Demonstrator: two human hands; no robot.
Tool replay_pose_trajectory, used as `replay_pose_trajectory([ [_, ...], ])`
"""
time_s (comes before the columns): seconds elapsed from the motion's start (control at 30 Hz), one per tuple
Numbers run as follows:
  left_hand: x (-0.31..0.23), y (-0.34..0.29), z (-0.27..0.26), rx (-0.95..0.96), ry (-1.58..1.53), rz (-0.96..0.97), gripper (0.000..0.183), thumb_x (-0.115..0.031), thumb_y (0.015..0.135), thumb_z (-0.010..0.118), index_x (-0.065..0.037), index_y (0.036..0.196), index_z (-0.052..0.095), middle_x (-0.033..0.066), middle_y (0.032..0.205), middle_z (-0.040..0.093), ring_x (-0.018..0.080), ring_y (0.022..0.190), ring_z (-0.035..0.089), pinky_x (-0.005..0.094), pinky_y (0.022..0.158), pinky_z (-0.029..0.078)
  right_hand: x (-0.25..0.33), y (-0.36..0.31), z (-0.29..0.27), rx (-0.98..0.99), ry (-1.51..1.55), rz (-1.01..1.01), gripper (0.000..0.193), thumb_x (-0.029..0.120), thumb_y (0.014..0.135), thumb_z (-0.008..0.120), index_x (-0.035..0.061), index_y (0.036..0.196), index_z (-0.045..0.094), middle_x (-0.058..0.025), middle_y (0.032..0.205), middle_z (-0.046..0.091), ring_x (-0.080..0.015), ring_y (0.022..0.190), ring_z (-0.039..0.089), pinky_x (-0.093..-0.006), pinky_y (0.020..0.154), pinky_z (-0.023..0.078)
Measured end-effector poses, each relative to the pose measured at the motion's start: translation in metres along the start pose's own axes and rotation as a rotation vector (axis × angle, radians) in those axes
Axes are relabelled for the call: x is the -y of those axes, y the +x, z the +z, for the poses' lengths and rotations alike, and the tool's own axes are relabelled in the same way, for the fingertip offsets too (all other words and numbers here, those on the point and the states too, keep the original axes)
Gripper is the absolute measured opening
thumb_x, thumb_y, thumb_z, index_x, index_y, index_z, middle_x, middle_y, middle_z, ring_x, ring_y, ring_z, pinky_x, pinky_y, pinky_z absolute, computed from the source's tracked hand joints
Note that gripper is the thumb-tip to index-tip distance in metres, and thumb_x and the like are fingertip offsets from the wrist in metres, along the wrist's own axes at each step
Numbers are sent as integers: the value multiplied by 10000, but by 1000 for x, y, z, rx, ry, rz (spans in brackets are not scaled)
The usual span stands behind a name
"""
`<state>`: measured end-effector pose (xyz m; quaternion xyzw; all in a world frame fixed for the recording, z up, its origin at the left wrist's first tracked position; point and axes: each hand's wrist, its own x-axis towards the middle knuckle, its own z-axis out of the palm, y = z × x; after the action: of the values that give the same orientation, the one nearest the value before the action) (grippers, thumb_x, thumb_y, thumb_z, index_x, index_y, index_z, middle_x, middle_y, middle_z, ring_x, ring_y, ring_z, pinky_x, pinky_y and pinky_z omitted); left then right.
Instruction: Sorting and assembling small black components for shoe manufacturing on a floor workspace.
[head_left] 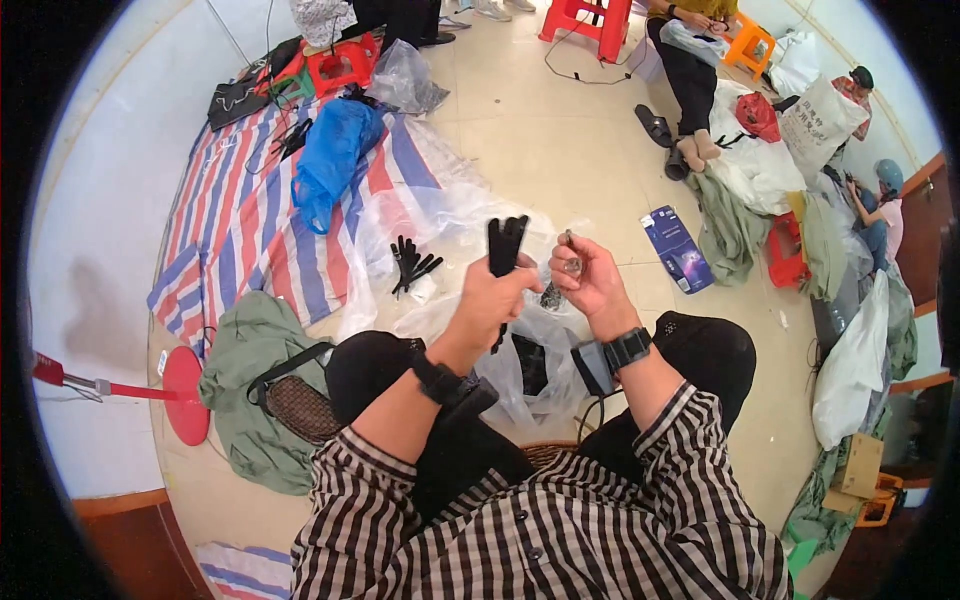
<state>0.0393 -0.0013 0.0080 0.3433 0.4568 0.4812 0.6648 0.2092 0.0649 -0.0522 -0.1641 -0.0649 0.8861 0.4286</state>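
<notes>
My left hand (492, 300) is closed around a black knitted glove (506, 245), whose fingers stick up above my fist while a dark end hangs below it. Just to the right, my right hand (600, 290) is closed on a small metal tool (572, 265); its exact kind is too small to make out. The two hands are close together but apart, above my lap. Beyond my left hand, another black glove (412, 266) lies spread on clear plastic sheeting. Between my knees sits a clear plastic bag (560, 385) with something black inside.
A striped tarp (270, 220) bearing a blue bag (335, 150) spreads to the left. Nearby are a green cloth bag (245, 400) and a red round stand base (185, 395). A blue printed package (678, 250) lies right. Other people sit among sacks and stools farther off.
</notes>
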Motion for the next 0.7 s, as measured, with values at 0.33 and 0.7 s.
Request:
replay_pose_trajectory([
  [0.33, 27, 1, 18, -64, 436, 329, 252, -175, 752, 639, 7, 899, 546, 117, 724, 616, 162, 691, 605, 308, 636, 480, -38, -30, 10, -152, -216, -31, 142, 193, 893, 454, 86, 820, 512, 14, 640, 491, -75, 514, 444, -208, 408, 326],
  [0.7, 23, -20, 17, 107, 790, 786, 293, -53, 685, 664, -45, 957, 554, 156, 832, 583, 340, 769, 581, 343, 683, 464, -44, -65, 84, -238, -612, -204, 123, 156, 877, 495, 89, 783, 538, -3, 745, 528, -104, 688, 531, -246, 627, 440],
])
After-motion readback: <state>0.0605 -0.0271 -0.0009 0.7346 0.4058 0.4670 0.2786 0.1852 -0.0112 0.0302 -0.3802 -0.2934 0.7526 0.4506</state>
